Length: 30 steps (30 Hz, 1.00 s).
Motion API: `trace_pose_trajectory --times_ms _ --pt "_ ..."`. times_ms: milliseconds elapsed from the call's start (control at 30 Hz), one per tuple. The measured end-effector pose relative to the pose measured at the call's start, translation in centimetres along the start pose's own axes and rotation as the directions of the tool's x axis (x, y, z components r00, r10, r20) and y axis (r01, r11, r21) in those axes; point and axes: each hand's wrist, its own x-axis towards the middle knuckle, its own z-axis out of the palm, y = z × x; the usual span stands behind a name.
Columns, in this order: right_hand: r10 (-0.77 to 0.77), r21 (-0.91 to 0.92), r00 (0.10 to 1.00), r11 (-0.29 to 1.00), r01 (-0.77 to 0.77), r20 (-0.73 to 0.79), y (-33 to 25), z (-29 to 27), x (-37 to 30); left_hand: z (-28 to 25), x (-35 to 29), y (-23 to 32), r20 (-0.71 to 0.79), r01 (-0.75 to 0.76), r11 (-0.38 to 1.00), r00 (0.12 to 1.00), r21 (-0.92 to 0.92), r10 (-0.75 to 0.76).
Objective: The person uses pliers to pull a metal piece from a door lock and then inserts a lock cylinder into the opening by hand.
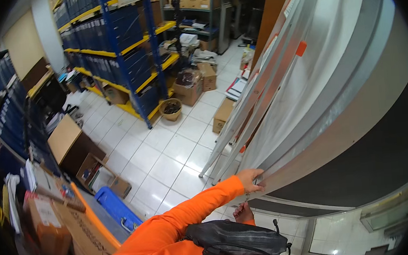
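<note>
My left arm, in an orange sleeve, reaches across to the edge of a pale grey door with a dark panel. At that edge my left hand is closed, its fingers curled around the door's frame near a small metal part. Just below it, my right hand is closed with its fingertips drawn together. A small thin thing shows at those fingertips, too small to name. A black bag hangs across my front and covers part of my right arm.
An aluminium stepladder with orange caps leans close beside the door. Blue and yellow shelving holds rows of dark blue binders. A wicker basket, cardboard boxes and a blue plastic case lie around the white tiled floor.
</note>
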Motion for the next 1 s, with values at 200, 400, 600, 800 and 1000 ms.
trace_pose_trajectory --times_ms 200,400,600,800,1000 --pt "-0.152 0.107 0.987 0.982 0.157 -0.045 1.5 1.9 0.3 -0.7 0.3 -0.3 0.082 -0.132 0.991 0.988 0.019 0.130" --pt "-0.352 -0.109 0.866 0.936 0.336 -0.355 2.6 5.6 -1.4 -0.9 0.2 -0.2 0.073 -0.197 0.980 0.978 0.024 0.195" --pt "-0.214 0.223 0.958 0.941 0.256 -0.193 3.0 6.6 -1.5 -1.7 -1.2 0.5 0.132 -0.091 0.996 0.987 -0.013 0.092" --pt "-0.210 0.258 0.938 0.924 0.283 -0.276 3.0 6.0 -0.9 2.6 -1.8 -8.8 0.083 -0.269 0.955 0.956 -0.127 0.280" --pt "-0.286 0.131 0.911 0.933 0.335 -0.296 2.8 6.8 -0.9 6.6 0.4 -15.7 0.315 -0.171 0.957 0.918 -0.235 0.242"
